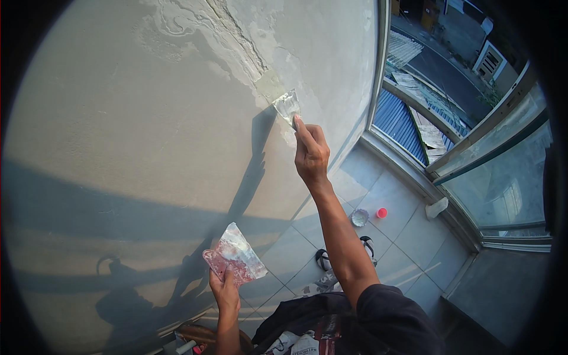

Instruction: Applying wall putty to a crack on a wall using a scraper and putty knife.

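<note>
The right hand [311,155] is raised high against a big, pale grey plaster wall [118,136]. Its fingers are curled tight around the handle of a small flat metal scraper [287,106], and the pointing finger lies straight along the back of the blade. The scraper blade presses on the wall just below a long rough crack with peeling, flaky paint [236,41]. A smear of light filler sits on the wall right at the blade. The left hand [225,290] is low down, near the bottom of the wall. Its fingers and thumb pinch the lower end of a wide flat trowel smeared with pinkish and white paste [235,255], which tilts up and to the right. Far below lies a floor of big pale square tiles [402,207]. On the tiles stand a small round open tub [359,218] and a little red lid [381,213], just beside each other. A pair of black and white sandals [343,253] lies near them. To the right runs a glass railing with a metal frame [491,177].
</note>
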Available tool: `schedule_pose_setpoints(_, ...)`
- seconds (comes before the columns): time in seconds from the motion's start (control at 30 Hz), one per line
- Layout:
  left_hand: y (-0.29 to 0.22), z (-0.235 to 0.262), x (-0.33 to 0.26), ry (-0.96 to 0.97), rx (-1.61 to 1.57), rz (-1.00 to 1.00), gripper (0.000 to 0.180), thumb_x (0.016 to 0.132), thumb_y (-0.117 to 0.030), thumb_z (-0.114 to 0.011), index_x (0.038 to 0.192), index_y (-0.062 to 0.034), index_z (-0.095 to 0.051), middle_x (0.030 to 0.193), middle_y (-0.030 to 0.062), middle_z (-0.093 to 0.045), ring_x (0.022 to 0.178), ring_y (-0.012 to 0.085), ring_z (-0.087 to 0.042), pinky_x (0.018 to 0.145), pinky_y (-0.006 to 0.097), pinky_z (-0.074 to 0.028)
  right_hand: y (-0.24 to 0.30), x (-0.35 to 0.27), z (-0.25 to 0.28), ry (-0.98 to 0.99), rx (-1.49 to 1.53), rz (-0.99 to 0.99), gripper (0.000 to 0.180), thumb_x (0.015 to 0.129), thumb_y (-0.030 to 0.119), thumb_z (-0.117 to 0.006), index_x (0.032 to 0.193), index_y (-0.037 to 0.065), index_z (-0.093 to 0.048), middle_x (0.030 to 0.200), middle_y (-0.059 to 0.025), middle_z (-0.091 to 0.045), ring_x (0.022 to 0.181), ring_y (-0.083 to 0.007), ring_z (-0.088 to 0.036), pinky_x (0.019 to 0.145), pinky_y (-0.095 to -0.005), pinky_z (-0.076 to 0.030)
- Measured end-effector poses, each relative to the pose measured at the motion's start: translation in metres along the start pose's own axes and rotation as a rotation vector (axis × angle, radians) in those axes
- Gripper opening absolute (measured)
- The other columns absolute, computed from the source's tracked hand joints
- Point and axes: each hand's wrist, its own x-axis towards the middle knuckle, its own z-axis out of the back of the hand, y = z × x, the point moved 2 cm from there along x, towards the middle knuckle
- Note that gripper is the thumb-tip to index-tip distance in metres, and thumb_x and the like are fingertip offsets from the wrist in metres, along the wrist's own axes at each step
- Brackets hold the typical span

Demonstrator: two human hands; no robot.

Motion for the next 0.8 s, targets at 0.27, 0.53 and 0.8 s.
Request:
schedule_pose_setpoints(0.27, 0.001, 0.011, -0.001, 0.027, -0.020, -0.029, 0.048, 0.095, 0.002, -0.053, 0.141, 0.0013, -0.039, 0.132, 0.0132, -0.053, 0.117, 0.0226, -0.056, 0.100, 0.037, -0.046, 0.028, 0.037, -0.019, -0.026, -0.039, 0.031, 0.047, 0.087, -0.007, -0.061, 0.129, 0.015, -0.062, 0.085, -0.0086, -0.059, 0.070, -0.0211, -0.060, 0.063, -0.0332, -0.050)
schedule_pose_setpoints(0.53, -0.001, 0.000, -0.001, -0.001, -0.012, -0.029, 0.046, 0.094, 0.005, -0.050, 0.139, 0.0031, -0.040, 0.132, 0.0132, -0.052, 0.117, 0.0204, -0.055, 0.101, 0.034, -0.044, 0.027, -0.051, -0.009, 0.089, -0.004, -0.204, 0.044, 0.088, -0.005, -0.061, 0.128, 0.013, -0.063, 0.083, -0.0100, -0.058, 0.070, -0.0194, -0.059, 0.065, -0.0324, -0.050)
schedule_pose_setpoints(0.8, 0.003, 0.003, 0.004, 0.031, -0.007, -0.014, 0.050, 0.093, 0.003, -0.053, 0.141, 0.0012, -0.039, 0.134, 0.0131, -0.053, 0.119, 0.0240, -0.056, 0.100, 0.038, -0.046, 0.036, -0.007, -0.025, -0.073, -0.001, -0.096, 0.045, 0.085, -0.005, -0.063, 0.126, 0.015, -0.064, 0.083, -0.0080, -0.057, 0.067, -0.0201, -0.057, 0.060, -0.0336, -0.048)
